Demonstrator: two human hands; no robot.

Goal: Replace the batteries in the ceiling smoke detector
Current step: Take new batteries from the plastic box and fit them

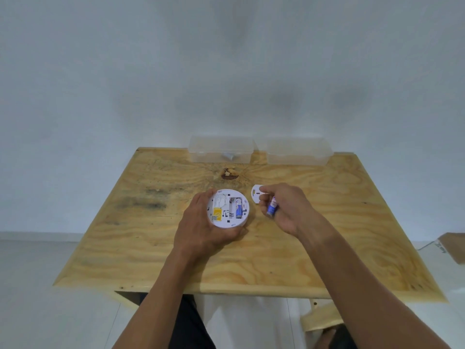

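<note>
1. Cupping the smoke detector (227, 209) at table (151, 248) centre, left hand (201, 227) curls round its rim; one battery (238, 209) seated inside.
2. Right hand (284, 210), at 3 o'clock of it, pinches a loose battery (272, 207).
3. Cover (256, 196) lies at 1 o'clock.

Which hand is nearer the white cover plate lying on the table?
Right. The right hand, pinching a battery, overlaps the cover plate; the left hand grips the smoke detector further left.
</note>
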